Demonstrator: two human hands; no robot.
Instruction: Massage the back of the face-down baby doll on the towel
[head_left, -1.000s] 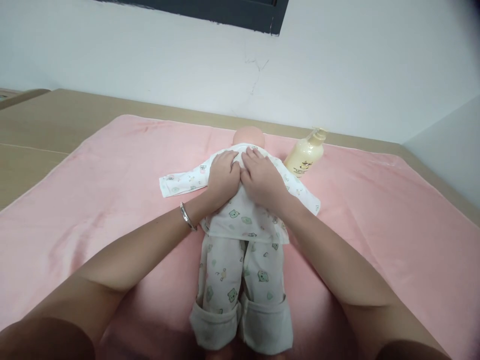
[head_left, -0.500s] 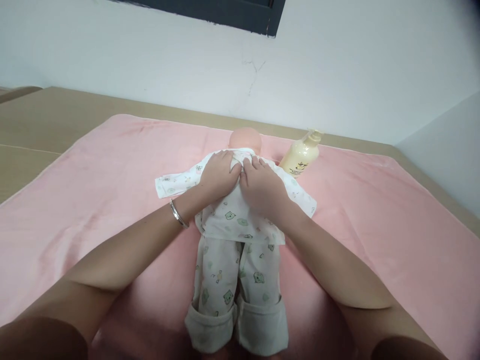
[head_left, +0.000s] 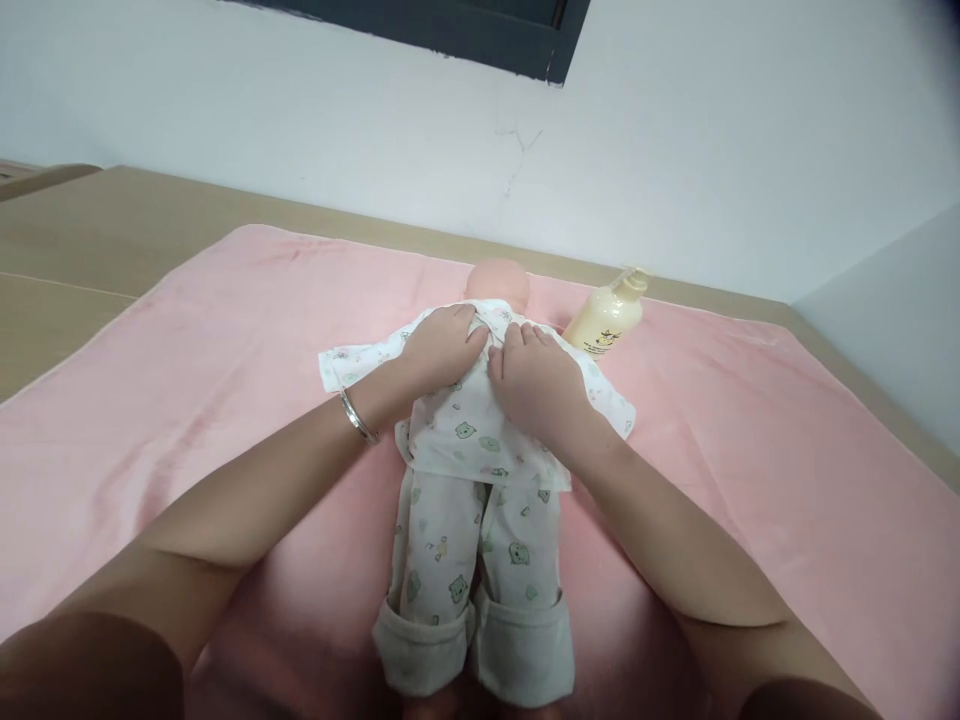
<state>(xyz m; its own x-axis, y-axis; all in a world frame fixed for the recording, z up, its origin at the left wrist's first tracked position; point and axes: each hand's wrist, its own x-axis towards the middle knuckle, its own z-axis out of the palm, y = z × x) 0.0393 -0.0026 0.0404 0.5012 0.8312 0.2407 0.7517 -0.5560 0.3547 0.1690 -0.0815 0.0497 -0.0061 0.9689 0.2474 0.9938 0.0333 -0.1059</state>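
Right hand (head_left: 546, 392) has slid slightly lower on the thin shirt (head_left: 480, 430) since a second ago. Closest are thick rolled trouser cuffs (head_left: 525, 648), then left hand (head_left: 444, 347) alongside, both with fingers loosely extended on cloth (crinkled between them). Smooth-domed doll (head_left: 497, 283) lies on plush pink blanket (head_left: 285, 305), glossy bottle (head_left: 606, 316) beyond.

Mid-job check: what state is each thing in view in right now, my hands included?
Left hand: palm down on the shirt, grip unclear
Right hand: palm down on the shirt, grip unclear
Shirt: on the doll, creased between the hands
Doll: lying, head toward the wall
Pants: on, cuffs turned up
Bottle: pump top on, untouched
Pink mat: spread out, lightly creased
Bracelet: worn on left wrist
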